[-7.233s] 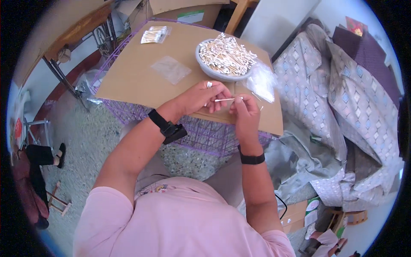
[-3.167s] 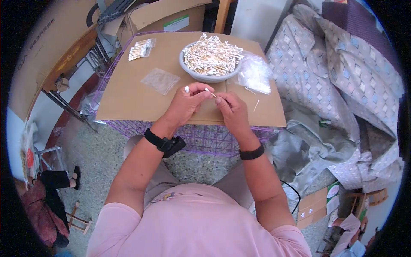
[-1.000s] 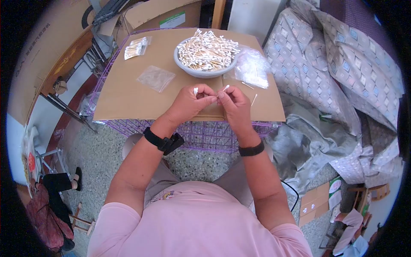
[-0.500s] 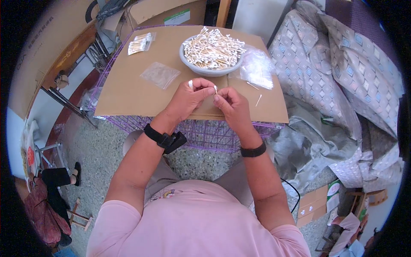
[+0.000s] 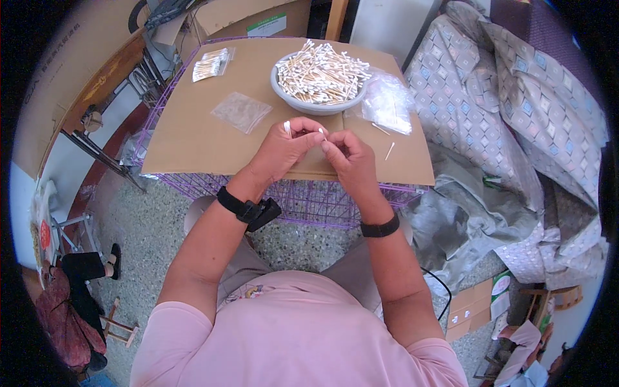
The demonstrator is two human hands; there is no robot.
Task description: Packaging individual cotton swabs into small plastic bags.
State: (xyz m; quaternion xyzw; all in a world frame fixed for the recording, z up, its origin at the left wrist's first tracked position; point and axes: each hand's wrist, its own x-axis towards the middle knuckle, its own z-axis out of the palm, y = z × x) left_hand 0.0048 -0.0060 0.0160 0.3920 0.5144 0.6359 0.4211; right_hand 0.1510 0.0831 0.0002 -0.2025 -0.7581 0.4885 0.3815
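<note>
— What have your hands got, there in the middle of the frame?

— Your left hand [image 5: 284, 145] is curled, its fingertips pinched on a few cotton swabs [image 5: 320, 132]; one white tip stands up above the knuckles, another pokes out toward the other hand. Your right hand [image 5: 348, 155] is closed narrow too, thumb and forefinger nipping the same swabs from the other side, so both hands nearly touch over the near part of the cardboard sheet [image 5: 193, 135].

— And just around them?

— Right of your right hand lies a loose swab [image 5: 389, 151], close to the sheet's right edge. Above your hands, centre-top of the frame, sits the grey bowl [image 5: 303, 103] heaped with swabs, with a crumpled clear bag [image 5: 387, 103] beside it on the right. Up and left lies a flat empty bag [image 5: 242, 111], and further toward the upper left a filled packet of swabs [image 5: 209, 64].

— How much room do you have?

— The sheet's left half is bare, open for your left hand. The near edge runs just under your wrists, over a purple wire crate [image 5: 303, 200]. On the right the sheet ends soon, against patterned fabric [image 5: 477, 109].
</note>
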